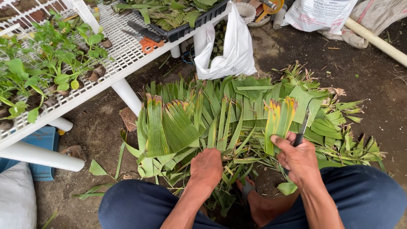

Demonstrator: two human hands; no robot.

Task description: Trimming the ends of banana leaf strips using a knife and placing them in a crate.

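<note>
white plastic bag [231, 46] hangs off table [123, 51] edge | right hand [299, 159] fingers grip knife [302, 129], leaf strip [277, 118] | left hand [206, 167] fingers curled into leaf pile [199, 118]

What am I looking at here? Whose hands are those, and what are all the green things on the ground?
This picture comes from a camera worn on a person's head, looking down, so you see their own arms and knees. The person squats on bare dirt. In front lies a big pile of leaf strips, long and green, some with yellow tips. The left hand reaches down into the pile. The right hand holds a small bunch of yellow-tipped strips upright, together with a knife. On the left stands a white bench with little potted plants, orange scissors and a black tray of more leaves. A white bag hangs beside it.
</note>
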